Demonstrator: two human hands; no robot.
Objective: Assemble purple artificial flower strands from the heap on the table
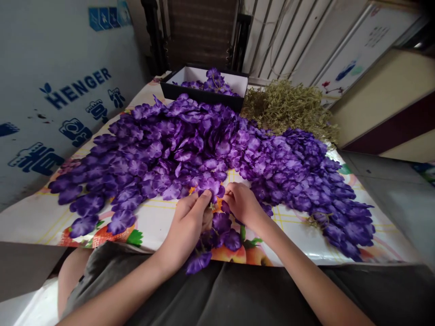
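Observation:
My left hand (190, 219) is closed, pinching a purple fabric flower (210, 185) at the near edge of the table. Below that hand a string of purple flowers (217, 235) hangs over the table edge toward my lap. My right hand (242, 203) is closed too, its fingertips meeting the left hand's at the same flower and a thin green stem. A large heap of loose purple petals (170, 145) spreads across the table just beyond both hands.
Finished purple flower strings (312, 181) lie in a row on the right. A bundle of green stems (288, 108) sits at the back right. A black-and-white box (204, 88) holding purple flowers stands at the far edge. The fruit-printed tablecloth (41, 217) covers the table; a wall stands left.

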